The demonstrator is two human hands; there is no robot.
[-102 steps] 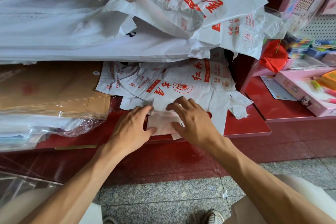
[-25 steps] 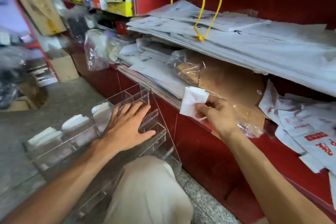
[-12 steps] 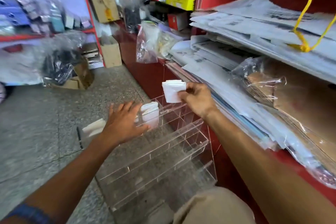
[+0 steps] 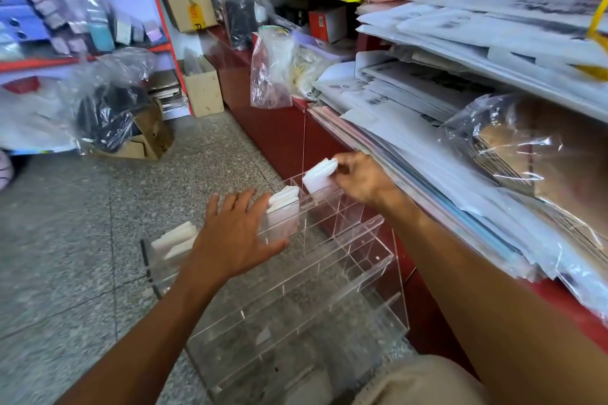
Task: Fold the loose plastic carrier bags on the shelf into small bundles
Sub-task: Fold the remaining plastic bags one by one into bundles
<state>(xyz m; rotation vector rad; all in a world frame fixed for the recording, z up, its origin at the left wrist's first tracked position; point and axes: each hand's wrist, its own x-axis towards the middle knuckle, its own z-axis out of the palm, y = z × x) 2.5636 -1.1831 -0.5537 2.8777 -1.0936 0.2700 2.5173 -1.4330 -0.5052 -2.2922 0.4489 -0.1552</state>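
We pinched a folded white bag bundle (image 4: 319,176) in our right hand (image 4: 362,179), at the top-row right compartment of the clear acrylic rack (image 4: 329,273). Our left hand (image 4: 235,237), fingers spread wide, rested against the rack's front beside another bundle (image 4: 283,200).

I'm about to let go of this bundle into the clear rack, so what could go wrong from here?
1. The folded bag in the right hand sits only at the top edge of its slot in the clear rack; released early, it may spring open or tip out.
2. The left hand lies flat and open on the rack, with no grip; the light rack might slide on the floor.
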